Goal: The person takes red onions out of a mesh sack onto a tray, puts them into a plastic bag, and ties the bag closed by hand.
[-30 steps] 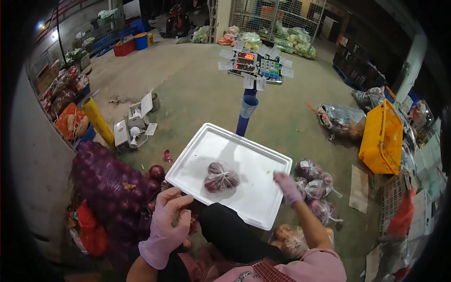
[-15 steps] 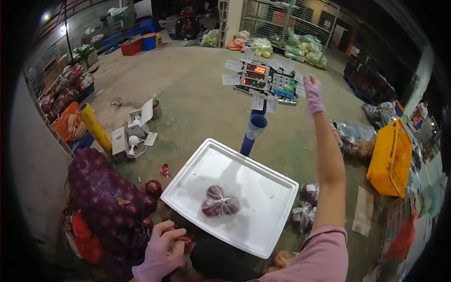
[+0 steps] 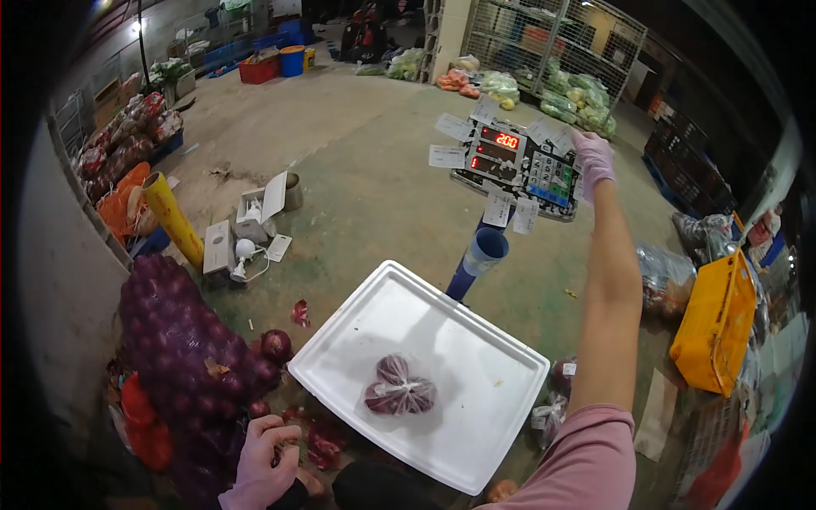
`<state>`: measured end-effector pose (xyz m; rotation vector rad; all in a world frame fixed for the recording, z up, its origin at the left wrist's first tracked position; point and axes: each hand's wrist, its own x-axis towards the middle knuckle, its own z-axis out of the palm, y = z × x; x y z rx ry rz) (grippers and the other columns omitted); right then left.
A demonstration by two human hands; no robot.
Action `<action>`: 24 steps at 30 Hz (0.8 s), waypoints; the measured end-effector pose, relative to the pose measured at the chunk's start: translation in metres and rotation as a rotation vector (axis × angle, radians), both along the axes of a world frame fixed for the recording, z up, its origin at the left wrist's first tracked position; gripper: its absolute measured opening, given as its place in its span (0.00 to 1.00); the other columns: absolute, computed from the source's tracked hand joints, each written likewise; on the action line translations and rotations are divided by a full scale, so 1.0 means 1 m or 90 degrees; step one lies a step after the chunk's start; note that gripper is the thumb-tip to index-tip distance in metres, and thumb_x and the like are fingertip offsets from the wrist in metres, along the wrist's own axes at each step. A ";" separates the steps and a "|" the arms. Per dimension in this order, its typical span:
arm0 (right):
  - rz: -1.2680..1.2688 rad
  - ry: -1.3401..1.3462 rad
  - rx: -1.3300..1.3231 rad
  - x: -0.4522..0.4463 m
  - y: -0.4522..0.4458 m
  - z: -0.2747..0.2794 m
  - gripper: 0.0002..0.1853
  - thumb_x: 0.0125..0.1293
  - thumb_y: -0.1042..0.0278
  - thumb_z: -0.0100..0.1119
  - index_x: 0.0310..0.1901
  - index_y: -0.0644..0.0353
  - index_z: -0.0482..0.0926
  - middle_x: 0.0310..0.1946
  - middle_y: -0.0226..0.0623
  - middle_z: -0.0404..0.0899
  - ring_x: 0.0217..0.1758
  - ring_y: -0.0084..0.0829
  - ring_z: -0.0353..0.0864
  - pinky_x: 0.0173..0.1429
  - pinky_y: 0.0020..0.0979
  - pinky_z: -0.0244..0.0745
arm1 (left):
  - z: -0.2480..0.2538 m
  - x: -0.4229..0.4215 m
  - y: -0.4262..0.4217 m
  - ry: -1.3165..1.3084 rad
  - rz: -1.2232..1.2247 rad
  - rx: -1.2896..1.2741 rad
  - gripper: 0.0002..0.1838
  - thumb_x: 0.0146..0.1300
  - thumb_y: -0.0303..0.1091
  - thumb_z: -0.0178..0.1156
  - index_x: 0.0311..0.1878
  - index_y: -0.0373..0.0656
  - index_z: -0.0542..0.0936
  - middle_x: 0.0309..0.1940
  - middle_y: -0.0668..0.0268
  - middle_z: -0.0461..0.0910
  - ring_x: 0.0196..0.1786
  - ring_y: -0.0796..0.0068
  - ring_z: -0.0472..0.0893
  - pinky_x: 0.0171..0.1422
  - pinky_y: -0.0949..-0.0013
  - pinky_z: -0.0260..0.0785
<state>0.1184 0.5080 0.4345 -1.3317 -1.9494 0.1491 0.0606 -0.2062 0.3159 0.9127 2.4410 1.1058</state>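
Observation:
My right hand (image 3: pixel 595 156), in a thin pale glove, reaches to the right edge of the scale display (image 3: pixel 518 161), by its paper labels (image 3: pixel 500 206). Its fingers are closed; what they grip, if anything, is hidden. Red digits on the display read 2.00. Low on the left, my gloved left hand (image 3: pixel 265 459) hovers beside the onion sack, fingers loosely curled and apart, no held thing visible. A clear plastic bag of red onions (image 3: pixel 399 387) rests on the white tray (image 3: pixel 484 357) between my hands.
A purple net sack of onions (image 3: pixel 183 365) stands left, with a loose onion (image 3: pixel 276 346) beside it. Bagged onions (image 3: pixel 548 416) lie right of the tray. A blue post (image 3: pixel 476 259) rises behind it. Farther right is a yellow crate (image 3: pixel 714 323); a yellow tube (image 3: pixel 172 219) leans left.
The view has shifted, so the scale display sits lower and farther right. My right hand has come closer to the display's edge. My left hand has moved down and left, its fingers more curled.

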 end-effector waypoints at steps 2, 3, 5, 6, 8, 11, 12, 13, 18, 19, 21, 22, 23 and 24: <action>0.034 0.015 -0.032 0.002 0.008 -0.004 0.24 0.52 0.40 0.57 0.41 0.49 0.85 0.42 0.40 0.84 0.51 0.40 0.79 0.60 0.35 0.67 | -0.011 -0.007 -0.006 0.035 -0.014 0.014 0.13 0.52 0.23 0.59 0.43 0.42 0.80 0.48 0.56 0.70 0.49 0.61 0.75 0.51 0.67 0.69; 0.047 0.027 0.005 0.003 0.002 -0.004 0.21 0.52 0.44 0.59 0.39 0.50 0.85 0.40 0.40 0.84 0.49 0.39 0.79 0.58 0.36 0.67 | -0.016 -0.009 -0.008 0.075 -0.034 0.027 0.13 0.52 0.25 0.60 0.43 0.43 0.79 0.49 0.55 0.71 0.48 0.59 0.76 0.50 0.66 0.71; 0.084 0.117 0.022 0.005 -0.022 0.001 0.13 0.51 0.54 0.63 0.33 0.53 0.85 0.33 0.41 0.83 0.43 0.39 0.78 0.53 0.36 0.68 | -0.011 -0.008 -0.006 0.061 -0.019 0.032 0.13 0.52 0.24 0.60 0.44 0.43 0.79 0.48 0.55 0.71 0.47 0.58 0.76 0.50 0.66 0.71; 0.082 0.093 0.093 0.003 -0.020 -0.002 0.12 0.51 0.55 0.63 0.32 0.54 0.84 0.32 0.40 0.82 0.43 0.39 0.77 0.52 0.36 0.68 | -0.009 -0.005 -0.005 0.043 -0.006 0.027 0.14 0.52 0.24 0.59 0.44 0.43 0.79 0.48 0.55 0.71 0.47 0.58 0.77 0.50 0.66 0.71; 0.039 0.050 0.254 0.001 -0.017 -0.004 0.10 0.53 0.57 0.64 0.29 0.55 0.83 0.34 0.39 0.80 0.45 0.38 0.74 0.52 0.34 0.65 | -0.014 -0.004 -0.008 0.031 -0.005 0.017 0.14 0.53 0.25 0.59 0.44 0.43 0.79 0.49 0.55 0.70 0.47 0.60 0.77 0.49 0.67 0.71; 0.046 0.103 0.287 0.004 -0.053 0.005 0.08 0.54 0.60 0.64 0.29 0.55 0.83 0.36 0.38 0.79 0.46 0.37 0.73 0.53 0.33 0.64 | -0.009 0.001 -0.007 0.074 -0.045 0.039 0.14 0.54 0.24 0.59 0.45 0.43 0.79 0.51 0.55 0.69 0.44 0.65 0.77 0.44 0.70 0.72; 0.020 0.139 0.360 0.005 -0.058 0.005 0.09 0.56 0.60 0.65 0.30 0.56 0.83 0.34 0.38 0.79 0.46 0.37 0.73 0.52 0.33 0.65 | -0.006 0.003 -0.007 0.070 -0.052 0.036 0.14 0.54 0.23 0.59 0.45 0.43 0.79 0.52 0.56 0.68 0.42 0.68 0.77 0.41 0.72 0.72; 0.021 0.142 0.356 0.007 -0.062 0.004 0.09 0.56 0.60 0.65 0.30 0.56 0.83 0.34 0.38 0.79 0.46 0.37 0.73 0.52 0.33 0.65 | -0.003 0.006 -0.008 0.065 -0.059 0.032 0.14 0.54 0.23 0.59 0.45 0.43 0.79 0.53 0.56 0.67 0.40 0.71 0.77 0.38 0.74 0.73; 0.216 0.438 0.143 0.030 -0.125 -0.018 0.10 0.62 0.61 0.63 0.35 0.59 0.81 0.32 0.29 0.78 0.37 0.23 0.73 0.42 0.25 0.68 | 0.008 0.020 -0.011 0.004 -0.049 0.057 0.14 0.55 0.22 0.59 0.46 0.43 0.79 0.54 0.57 0.66 0.40 0.73 0.78 0.36 0.76 0.74; 0.334 0.543 0.026 0.036 -0.146 -0.030 0.09 0.64 0.63 0.62 0.37 0.60 0.80 0.32 0.26 0.78 0.35 0.18 0.72 0.39 0.21 0.67 | 0.011 0.023 -0.010 0.016 -0.053 0.062 0.14 0.55 0.22 0.59 0.46 0.42 0.79 0.54 0.57 0.66 0.41 0.73 0.78 0.36 0.76 0.74; 0.401 0.557 -0.065 0.046 -0.189 -0.060 0.07 0.65 0.67 0.60 0.39 0.61 0.79 0.32 0.22 0.77 0.33 0.13 0.70 0.37 0.17 0.65 | 0.017 0.030 -0.008 0.022 -0.063 0.069 0.15 0.54 0.21 0.59 0.46 0.41 0.79 0.53 0.56 0.67 0.44 0.71 0.79 0.39 0.75 0.75; 0.396 0.532 -0.089 0.052 -0.199 -0.084 0.06 0.65 0.68 0.60 0.38 0.61 0.79 0.32 0.23 0.78 0.34 0.14 0.71 0.38 0.18 0.66 | 0.018 0.032 -0.007 0.050 -0.085 0.097 0.15 0.54 0.20 0.59 0.46 0.41 0.79 0.53 0.56 0.68 0.44 0.70 0.79 0.40 0.74 0.75; 0.388 0.504 -0.122 0.058 -0.214 -0.111 0.06 0.65 0.68 0.59 0.38 0.61 0.79 0.33 0.24 0.78 0.34 0.14 0.71 0.39 0.18 0.67 | 0.015 0.035 -0.007 0.072 -0.106 0.118 0.15 0.54 0.20 0.59 0.46 0.41 0.79 0.52 0.56 0.68 0.44 0.69 0.79 0.40 0.73 0.75; 0.374 0.483 -0.208 0.065 -0.241 -0.128 0.05 0.64 0.70 0.60 0.37 0.61 0.80 0.33 0.24 0.79 0.35 0.15 0.72 0.39 0.18 0.66 | 0.014 0.037 -0.006 0.088 -0.116 0.122 0.15 0.53 0.19 0.60 0.45 0.42 0.80 0.51 0.56 0.70 0.45 0.67 0.78 0.43 0.72 0.74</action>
